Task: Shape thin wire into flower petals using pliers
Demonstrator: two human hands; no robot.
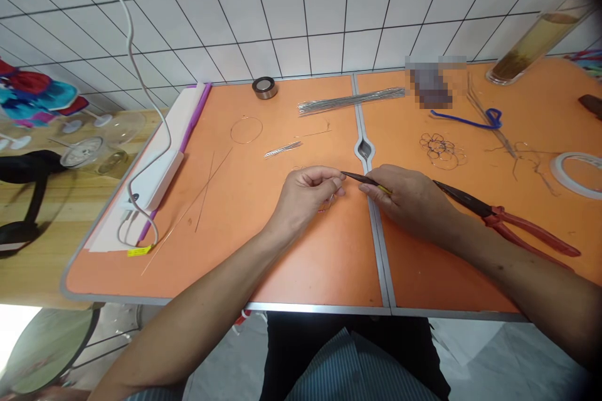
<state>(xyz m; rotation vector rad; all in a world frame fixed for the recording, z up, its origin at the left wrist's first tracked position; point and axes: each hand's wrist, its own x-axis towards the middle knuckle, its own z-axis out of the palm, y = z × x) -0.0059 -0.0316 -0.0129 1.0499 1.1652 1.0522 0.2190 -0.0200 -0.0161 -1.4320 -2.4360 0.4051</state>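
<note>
My left hand (313, 191) is closed in a pinch on a thin wire loop (326, 205), part of which hangs below the fingers. My right hand (409, 197) wraps round small needle-nose pliers (360, 177) with a dark tapered tip and a bit of yellow showing. The tip meets the left fingertips; whether it grips the wire there is hidden. Beyond the left hand lies a small bundle of short wires (283, 149). To the right rest large pliers with red handles (498, 216). A flower-shaped piece of bent wire (441, 149) lies beyond my right hand.
A bundle of long silver wires (350, 101) and a tape-like roll (264, 88) lie near the tiled wall. A blue wire (470, 120), a white ring (576, 172) and a glass tube of liquid (536, 47) are right. A white power strip (157, 182) stands left on the orange table (305, 269).
</note>
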